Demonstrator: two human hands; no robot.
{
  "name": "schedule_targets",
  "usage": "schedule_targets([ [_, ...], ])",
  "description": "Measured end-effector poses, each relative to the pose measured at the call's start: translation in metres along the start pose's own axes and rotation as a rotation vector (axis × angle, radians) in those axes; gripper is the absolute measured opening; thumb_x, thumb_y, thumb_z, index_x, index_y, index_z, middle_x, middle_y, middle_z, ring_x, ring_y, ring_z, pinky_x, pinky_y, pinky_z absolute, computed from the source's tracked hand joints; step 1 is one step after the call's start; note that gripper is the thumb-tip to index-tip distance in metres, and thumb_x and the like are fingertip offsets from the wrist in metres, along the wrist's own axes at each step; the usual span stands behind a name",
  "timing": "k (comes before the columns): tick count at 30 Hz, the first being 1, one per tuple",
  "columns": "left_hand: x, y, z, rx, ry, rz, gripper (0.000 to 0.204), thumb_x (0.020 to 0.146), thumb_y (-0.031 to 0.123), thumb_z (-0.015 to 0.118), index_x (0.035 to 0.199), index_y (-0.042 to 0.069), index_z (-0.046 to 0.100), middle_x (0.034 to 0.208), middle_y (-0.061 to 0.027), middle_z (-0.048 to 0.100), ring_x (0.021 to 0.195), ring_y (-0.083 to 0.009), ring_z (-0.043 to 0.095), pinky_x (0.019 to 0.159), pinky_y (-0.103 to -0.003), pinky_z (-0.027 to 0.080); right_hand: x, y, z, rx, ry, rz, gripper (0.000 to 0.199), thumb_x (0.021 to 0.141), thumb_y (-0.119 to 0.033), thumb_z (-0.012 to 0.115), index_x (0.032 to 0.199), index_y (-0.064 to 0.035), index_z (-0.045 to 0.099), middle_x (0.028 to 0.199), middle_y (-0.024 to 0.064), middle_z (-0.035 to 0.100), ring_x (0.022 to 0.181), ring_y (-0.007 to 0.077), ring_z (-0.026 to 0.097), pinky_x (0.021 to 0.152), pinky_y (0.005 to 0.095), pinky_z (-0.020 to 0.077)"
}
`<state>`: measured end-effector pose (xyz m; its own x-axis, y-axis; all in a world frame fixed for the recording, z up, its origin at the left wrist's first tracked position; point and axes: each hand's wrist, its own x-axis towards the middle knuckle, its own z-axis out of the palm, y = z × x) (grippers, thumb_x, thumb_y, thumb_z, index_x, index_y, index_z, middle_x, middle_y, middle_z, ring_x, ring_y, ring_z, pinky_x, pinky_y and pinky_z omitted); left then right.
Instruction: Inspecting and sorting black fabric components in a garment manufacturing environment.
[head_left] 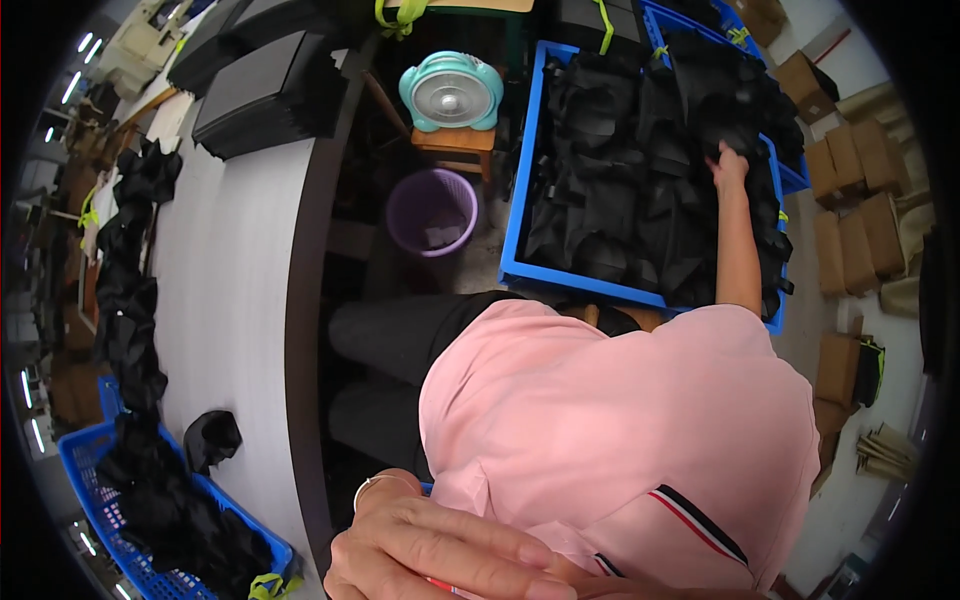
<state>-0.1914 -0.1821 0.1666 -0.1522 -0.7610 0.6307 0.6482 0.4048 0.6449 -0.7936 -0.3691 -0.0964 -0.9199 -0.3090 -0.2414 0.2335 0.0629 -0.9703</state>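
- One heap of black fabric-like pieces (610, 170) fills a blue bin (582, 285) on the person's right; some pieces stand up against its rim.
- The right-hand grip (731, 165) reaches into the right part of this heap, its fingertips against the black pieces. Whether it is closed on one cannot be told.
- The bin's near rim runs just beyond the pink shirt (620, 380); its right rim passes close beside the reaching forearm. More black pieces pile up beyond the hand, by a second blue bin (668, 14).
- The left-hand grip (430, 540) is close to the camera in front of the body, fingers extended together, well apart from the heap. Its underside is hidden, so whether it holds anything cannot be told.
- Between bin and tabletop (240, 260) lies a gap of floor, taken up partly by a purple basket (395, 215) and a teal fan (451, 92) on a wooden stool (462, 147).
- On the pale tabletop, stacked black sheets (265, 95) sit at the far end and a single black piece (212, 441) near its left edge, a stretch of surface between them.
- Beyond that edge, a blue basket (85, 475) holds more black pieces.
- Cardboard boxes (855, 240) stand farther right.
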Motion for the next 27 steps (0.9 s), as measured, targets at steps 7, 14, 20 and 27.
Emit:
schedule_targets([
  [7,-0.030,0.005,-0.049,0.248,-0.199,0.212,0.032,0.085,0.022,0.077,0.104,-0.001,0.066,0.100,-0.0167,0.070,0.092,-0.0289,0.065,0.079,-0.044,0.052,-0.092,0.102,0.047,-0.956,0.378,-0.697,0.039,0.069,-0.009,0.063,0.102,0.0069,0.049,0.110,0.0313,0.052,0.100,0.0487,0.055,0.090,0.0565,0.0465],
  [14,-0.067,-0.013,-0.119,0.899,0.421,-0.129,0.025,0.084,0.003,0.071,0.108,0.000,0.068,0.106,-0.0113,0.070,0.097,-0.0244,0.066,0.086,-0.032,0.051,-0.146,0.121,0.117,-0.756,-0.115,-1.268,0.060,0.081,-0.010,0.070,0.135,0.0004,0.048,0.138,0.0293,0.043,0.129,0.0432,0.042,0.111,0.0467,0.0344],
  [20,-0.136,0.009,-0.213,1.521,1.064,-0.067,0.021,0.083,0.002,0.071,0.104,0.003,0.069,0.107,-0.0112,0.069,0.103,-0.0249,0.064,0.091,-0.033,0.050,-0.356,0.158,0.223,-0.468,-0.997,-1.238,0.047,0.087,0.002,0.059,0.133,-0.0009,0.052,0.141,0.0227,0.042,0.128,0.0361,0.047,0.105,0.0398,0.0414],
  [27,-0.191,0.096,-0.340,2.154,1.324,-0.040,0.052,0.071,-0.004,0.073,0.121,0.006,0.060,0.126,-0.0129,0.057,0.124,-0.0326,0.047,0.107,-0.046,0.035,-0.659,0.163,0.220,-0.143,-1.816,-1.262,0.029,0.087,0.008,0.056,0.115,-0.0001,0.061,0.130,0.0208,0.055,0.121,0.0372,0.054,0.101,0.0401,0.0451],
])
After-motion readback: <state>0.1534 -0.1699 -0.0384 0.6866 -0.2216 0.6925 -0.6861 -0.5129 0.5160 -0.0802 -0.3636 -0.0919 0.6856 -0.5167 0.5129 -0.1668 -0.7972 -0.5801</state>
